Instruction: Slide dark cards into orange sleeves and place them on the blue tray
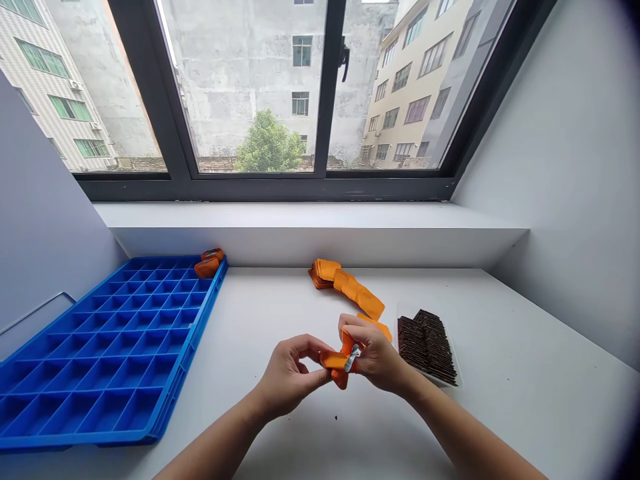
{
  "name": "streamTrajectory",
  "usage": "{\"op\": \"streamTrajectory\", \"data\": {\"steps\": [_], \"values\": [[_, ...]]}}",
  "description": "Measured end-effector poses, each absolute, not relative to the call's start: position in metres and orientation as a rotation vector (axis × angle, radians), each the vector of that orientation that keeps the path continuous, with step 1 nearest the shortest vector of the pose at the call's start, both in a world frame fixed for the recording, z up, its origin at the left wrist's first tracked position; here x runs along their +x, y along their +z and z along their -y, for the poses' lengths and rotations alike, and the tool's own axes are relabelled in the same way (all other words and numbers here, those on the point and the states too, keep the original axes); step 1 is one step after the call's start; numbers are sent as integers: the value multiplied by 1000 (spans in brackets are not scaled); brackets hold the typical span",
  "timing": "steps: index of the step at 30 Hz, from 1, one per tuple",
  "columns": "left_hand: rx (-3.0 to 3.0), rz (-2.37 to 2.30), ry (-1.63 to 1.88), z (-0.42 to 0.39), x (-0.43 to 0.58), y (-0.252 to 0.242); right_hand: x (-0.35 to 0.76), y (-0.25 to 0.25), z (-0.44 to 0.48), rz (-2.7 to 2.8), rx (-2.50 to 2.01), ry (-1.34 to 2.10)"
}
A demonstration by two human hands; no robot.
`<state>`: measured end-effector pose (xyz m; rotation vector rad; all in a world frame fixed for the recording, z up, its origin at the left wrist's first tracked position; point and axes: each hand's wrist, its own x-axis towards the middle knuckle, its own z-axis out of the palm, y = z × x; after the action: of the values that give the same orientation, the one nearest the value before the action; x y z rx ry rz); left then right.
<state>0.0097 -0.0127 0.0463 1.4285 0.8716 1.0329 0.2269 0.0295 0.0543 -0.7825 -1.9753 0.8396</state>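
My left hand (291, 373) pinches the left end of a small orange piece (334, 361) between thumb and fingers. From the other side my right hand (381, 359) is closed on the same piece, which looks bent or folded. A shiny silver bit (353, 359) shows at its right end by my right thumb; I cannot make out its kind. Beyond my hands lies a fanned row of flat orange pieces (359, 293), running from a stack (326, 272) at the back. My right hand partly hides the nearest flat piece (379, 327).
At left lies a blue compartment tray (187, 353), with two folded orange pieces (207, 265) in its far right corner. A clear shallow box (457, 363) at right holds rows of thin dark brown pieces (427, 347). Behind the white table (525, 400) rises a window ledge (310, 217).
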Motion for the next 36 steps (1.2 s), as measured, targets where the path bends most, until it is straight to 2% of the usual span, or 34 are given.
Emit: {"op": "streamTrajectory", "data": {"steps": [7, 14, 19, 21, 29, 36], "values": [[1361, -910, 1051, 13, 11, 48, 226, 51, -28, 2008, -752, 772], [1410, -963, 1108, 11, 9, 52, 258, 66, -41, 2157, -787, 385], [1435, -1024, 1154, 6, 6, 52, 325, 92, -55, 2070, -1269, -133], [1412, -1052, 1151, 5, 6, 49, 355, 97, -62, 2057, -1496, -227], [1340, -1109, 1210, 3, 8, 45, 404, 90, -68, 2088, -2026, 135], [1276, -1076, 1217, -1, 6, 32, 395, 84, -71, 2125, -1989, 469]]}}
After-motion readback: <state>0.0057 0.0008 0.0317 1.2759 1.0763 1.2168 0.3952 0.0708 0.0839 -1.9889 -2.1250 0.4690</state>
